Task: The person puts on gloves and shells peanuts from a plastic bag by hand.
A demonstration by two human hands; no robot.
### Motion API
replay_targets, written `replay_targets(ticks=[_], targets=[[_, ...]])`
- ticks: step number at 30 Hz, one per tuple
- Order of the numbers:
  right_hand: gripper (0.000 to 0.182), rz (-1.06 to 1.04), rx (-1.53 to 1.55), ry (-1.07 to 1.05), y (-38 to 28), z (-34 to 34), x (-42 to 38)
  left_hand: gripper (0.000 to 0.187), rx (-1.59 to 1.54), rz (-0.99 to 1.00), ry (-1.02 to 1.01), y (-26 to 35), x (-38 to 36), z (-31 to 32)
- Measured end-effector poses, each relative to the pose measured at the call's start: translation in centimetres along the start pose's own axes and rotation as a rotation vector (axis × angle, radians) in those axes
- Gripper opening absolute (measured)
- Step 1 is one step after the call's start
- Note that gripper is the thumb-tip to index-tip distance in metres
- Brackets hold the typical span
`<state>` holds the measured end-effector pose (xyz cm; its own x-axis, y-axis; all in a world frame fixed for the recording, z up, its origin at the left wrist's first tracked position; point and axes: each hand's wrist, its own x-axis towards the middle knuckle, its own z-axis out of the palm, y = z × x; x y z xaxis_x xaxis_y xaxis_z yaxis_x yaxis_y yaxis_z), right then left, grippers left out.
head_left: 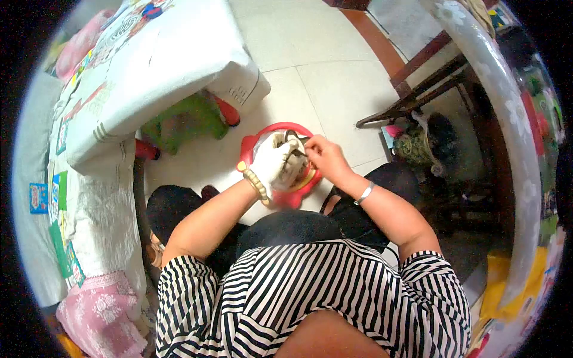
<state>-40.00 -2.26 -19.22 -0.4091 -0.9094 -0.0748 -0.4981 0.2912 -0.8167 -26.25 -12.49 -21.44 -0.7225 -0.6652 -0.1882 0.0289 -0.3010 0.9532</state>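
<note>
My left hand, in a white glove with a beaded bracelet at the wrist, is closed on a dark thin strip that curves up over the fingers. The bare right hand wears a silver bangle and pinches at the strip's other side, close to the left fingertips; what exactly lies between its fingers is too small to make out. Both hands are above a red plastic basin or stool on the floor between my knees. Something pale and brownish shows inside its rim, partly hidden by the hands.
At the left stands a table under a white cloth, with a green cloth and red legs beneath. A pink patterned cloth lies lower left. Dark wooden furniture and a plant-like dark clump are at the right.
</note>
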Motion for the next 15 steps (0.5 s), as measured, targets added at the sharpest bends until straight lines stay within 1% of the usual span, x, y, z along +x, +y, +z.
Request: replay_targets(ticks=[1,3,4,5,7,8,9,11,12,14,15], targets=[[0.014,-0.209,-0.268,0.030,-0.1,0.2,-0.3,0.021,0.005,0.007,-0.015,0.3,-0.2,0.0],[0.021,-0.255,-0.486,-0.065,-1.2,0.3,-1.0,0.018,-0.464,-0.254,-0.047,0.9,-0.5,-0.3],[0.023,-0.111,-0.548,-0.244,-1.7,0.1,-1.0,0.013,-0.462,-0.218,-0.053,0.0,-0.1,-0.6],[0.023,-0.109,-0.552,-0.234,-1.5,0.0,-1.0,0.010,-0.332,-0.195,0.053,0.0,-0.1,-0.2],[0.026,-0.042,-0.617,-0.421,-0.3,0.5,-0.8,0.014,-0.122,-0.040,0.063,-0.4,0.0,0.6],[0.024,-0.184,-0.580,-0.350,-0.1,0.8,-0.7,0.017,-0.040,-0.042,0.065,0.0,-0.4,1.1],[0.024,-0.184,-0.580,-0.345,0.2,0.5,-0.4,0.020,-0.136,-0.097,-0.006,0.3,-0.7,1.5],[0.023,0.429,0.137,-0.556,-0.4,-0.5,0.2,0.023,-0.125,-0.174,-0.109,1.7,-1.7,1.9],[0.025,0.399,0.282,-0.517,-0.7,-0.9,0.1,0.023,-0.125,-0.172,-0.109,1.6,-1.7,1.8],[0.025,0.397,0.321,-0.502,-0.6,-1.1,0.2,0.022,-0.003,-0.104,-0.112,1.4,-1.5,1.5],[0.025,0.394,0.362,-0.486,-0.7,-1.3,0.3,0.022,-0.004,-0.099,-0.111,1.5,-1.4,1.4]])
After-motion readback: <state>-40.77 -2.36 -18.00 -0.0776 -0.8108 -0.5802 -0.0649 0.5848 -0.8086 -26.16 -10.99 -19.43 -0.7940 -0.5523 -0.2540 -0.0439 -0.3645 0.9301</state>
